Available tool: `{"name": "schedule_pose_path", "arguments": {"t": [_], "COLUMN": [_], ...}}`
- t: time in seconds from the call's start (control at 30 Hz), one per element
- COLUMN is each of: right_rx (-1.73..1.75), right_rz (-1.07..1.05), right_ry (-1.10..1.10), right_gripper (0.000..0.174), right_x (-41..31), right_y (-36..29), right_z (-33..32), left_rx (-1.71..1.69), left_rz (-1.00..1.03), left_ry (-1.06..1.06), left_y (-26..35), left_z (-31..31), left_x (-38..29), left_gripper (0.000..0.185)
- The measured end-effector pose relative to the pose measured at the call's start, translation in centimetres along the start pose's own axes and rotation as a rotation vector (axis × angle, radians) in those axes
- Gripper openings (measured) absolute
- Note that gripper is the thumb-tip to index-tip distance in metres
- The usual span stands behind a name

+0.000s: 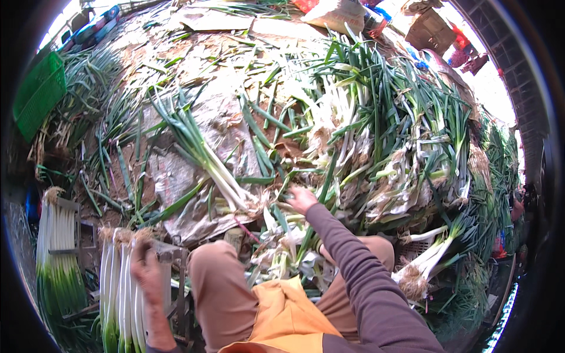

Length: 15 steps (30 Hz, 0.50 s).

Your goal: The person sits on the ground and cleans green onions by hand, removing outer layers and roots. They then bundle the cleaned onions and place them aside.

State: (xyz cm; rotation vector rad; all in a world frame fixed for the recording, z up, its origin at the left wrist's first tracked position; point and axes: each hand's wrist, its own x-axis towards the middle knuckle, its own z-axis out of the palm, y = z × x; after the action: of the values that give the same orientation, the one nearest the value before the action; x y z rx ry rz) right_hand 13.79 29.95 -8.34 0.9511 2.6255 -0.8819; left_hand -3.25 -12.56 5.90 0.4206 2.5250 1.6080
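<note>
My left hand [145,267] is at the root ends of a row of cleaned green onions [119,287] hanging over a rack at lower left; whether it grips any is unclear. My right hand [301,199] reaches forward beyond my knees, beside the roots of a small bunch of green onions [220,174] lying on a dirty sheet [176,176]. Its fingers are blurred, and what they hold cannot be told. Between my legs lie peeled leaves and trimmings [282,251].
A large heap of untrimmed green onions [375,101] lies at right. More cleaned stalks [57,247] hang at far left. A green plastic crate [39,95] stands upper left, and a filled sack [337,15] sits at the top. Green onions [423,264] rest by my right knee.
</note>
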Motion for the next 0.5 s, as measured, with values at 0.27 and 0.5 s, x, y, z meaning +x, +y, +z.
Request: {"name": "schedule_pose_path", "arguments": {"t": [0.27, 0.5], "right_rx": [-0.233, -0.827], "right_rz": [0.085, 0.104], "right_ry": [0.106, 0.094], "right_gripper": [0.018, 0.043], "right_x": [9.4, 17.6], "right_y": [15.1, 23.3], "right_z": [-0.7, 0.3], "left_rx": [0.088, 0.021], "left_rz": [0.431, 0.361], "left_ry": [-0.951, -1.290], "left_y": [13.4, 12.8], "left_z": [27.3, 30.6], "left_x": [3.9, 4.1], "left_gripper": [0.041, 0.041]}}
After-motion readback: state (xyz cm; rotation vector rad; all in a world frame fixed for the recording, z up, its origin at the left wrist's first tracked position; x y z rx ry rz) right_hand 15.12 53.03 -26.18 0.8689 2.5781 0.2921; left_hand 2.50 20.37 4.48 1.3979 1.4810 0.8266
